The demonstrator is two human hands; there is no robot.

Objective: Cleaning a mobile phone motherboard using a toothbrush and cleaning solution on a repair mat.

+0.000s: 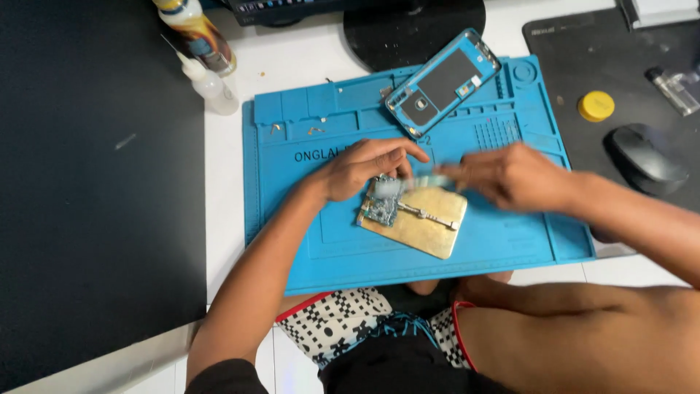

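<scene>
Head view looks down on both hands meeting over the middle of a blue silicone work mat (pixel 306 241). Left hand (pixel 364 166) is curled with its fingertips pressing down on a small blue-green circuit board (pixel 381 208), which lies clamped at the left edge of a flat gold-coloured metal holder plate (pixel 430 230); a silver clamp bar (pixel 430 216) crosses the plate just right of the board. Right hand (pixel 514 175) comes in from the right, blurred, its fingers pinched toward a pale smeared object just above the plate; what it grips, if anything, I cannot tell.

Farther out, on the far part of the mat, a blue phone frame with a dark rectangular panel (pixel 443 82) lies tilted. Tiny screws (pixel 315 130) sit in the mat's far-left compartments. On the white counter (pixel 226 190), far left of the mat, stand a clear squeeze bottle with a thin nozzle (pixel 208 82) and a colourful bottle (pixel 197 33) just beyond it. To the right, on a dark pad (pixel 583 58), lie a yellow round cap (pixel 596 106), a black computer mouse (pixel 645 157) and a small clear lighter-like object (pixel 674 89). A round black monitor base (pixel 412 29) sits at the far edge.
</scene>
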